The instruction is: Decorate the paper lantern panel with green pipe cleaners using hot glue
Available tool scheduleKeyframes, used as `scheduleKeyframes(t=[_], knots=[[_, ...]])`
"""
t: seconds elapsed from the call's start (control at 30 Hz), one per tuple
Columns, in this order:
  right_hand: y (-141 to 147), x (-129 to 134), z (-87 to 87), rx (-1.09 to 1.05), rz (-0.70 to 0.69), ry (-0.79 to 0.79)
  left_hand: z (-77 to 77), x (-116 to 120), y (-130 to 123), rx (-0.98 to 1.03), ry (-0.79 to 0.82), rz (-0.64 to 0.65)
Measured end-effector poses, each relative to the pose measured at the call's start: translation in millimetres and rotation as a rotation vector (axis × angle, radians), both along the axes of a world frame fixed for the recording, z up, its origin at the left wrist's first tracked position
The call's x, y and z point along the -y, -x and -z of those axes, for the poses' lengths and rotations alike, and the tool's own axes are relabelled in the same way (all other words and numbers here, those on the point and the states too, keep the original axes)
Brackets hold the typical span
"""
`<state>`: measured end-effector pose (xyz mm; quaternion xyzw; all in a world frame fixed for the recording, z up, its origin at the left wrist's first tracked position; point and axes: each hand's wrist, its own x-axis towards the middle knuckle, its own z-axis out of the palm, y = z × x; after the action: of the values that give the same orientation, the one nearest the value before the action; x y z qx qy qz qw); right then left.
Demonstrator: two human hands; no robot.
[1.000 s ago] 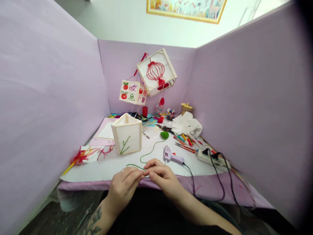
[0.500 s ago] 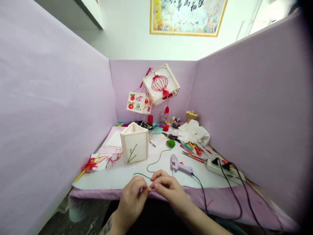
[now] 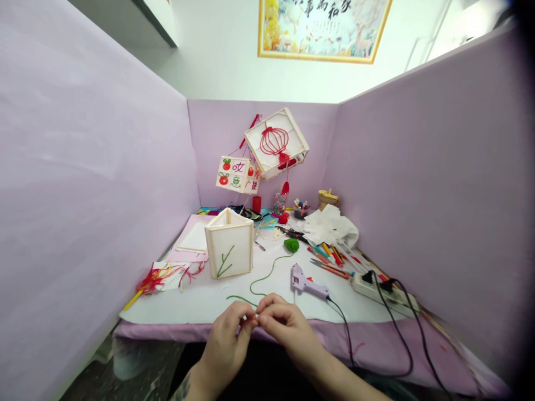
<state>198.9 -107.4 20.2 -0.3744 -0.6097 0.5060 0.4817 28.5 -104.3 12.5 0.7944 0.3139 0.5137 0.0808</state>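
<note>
My left hand (image 3: 229, 334) and my right hand (image 3: 288, 328) meet at the table's front edge, fingertips pinched together. Whatever is between the fingertips is too small to make out. Just beyond them, green yarn (image 3: 240, 299) lies on the white sheet, partly hidden behind my fingers. More of this yarn curves back to a green yarn ball (image 3: 291, 245). Farther left stands a three-sided wood-framed paper lantern (image 3: 238, 245), upright, with green yarn branches (image 3: 225, 260) on its front. To the right of my hands a lilac glue gun (image 3: 308, 283) lies on its side.
At the right are scissors (image 3: 330, 268), markers (image 3: 334, 253), a power strip (image 3: 382, 292) with black cables, and crumpled white cloth (image 3: 330, 225). Red yarn scraps (image 3: 152, 278) lie at left. Finished lanterns (image 3: 276, 142) hang at the back. Lilac panels (image 3: 418, 156) enclose the sides.
The fingertips have shifted slightly against each other, still pinched together. The view has moved a little; the things on the table stay as they were.
</note>
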Motion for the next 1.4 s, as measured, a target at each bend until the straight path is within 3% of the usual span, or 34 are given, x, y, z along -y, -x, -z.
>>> scheduleKeyframes(t=[0.27, 0.8, 1.03, 1.4], knots=[[-1, 0, -1.1, 0.026, 0.0, -0.002, -7.8, -2, -2, -0.028, 0.042, 0.087], [5, 0, 5.1, 0.002, -0.017, -0.058, -8.7, -1, -3, -0.035, 0.129, 0.108], [8, 1, 11.3, -0.025, 0.0, 0.034, 1.3, -6, 1, 0.053, 0.082, -0.083], [12, 4, 11.6, 0.033, 0.019, 0.058, 11.7, -5, 5, -0.024, 0.002, -0.208]])
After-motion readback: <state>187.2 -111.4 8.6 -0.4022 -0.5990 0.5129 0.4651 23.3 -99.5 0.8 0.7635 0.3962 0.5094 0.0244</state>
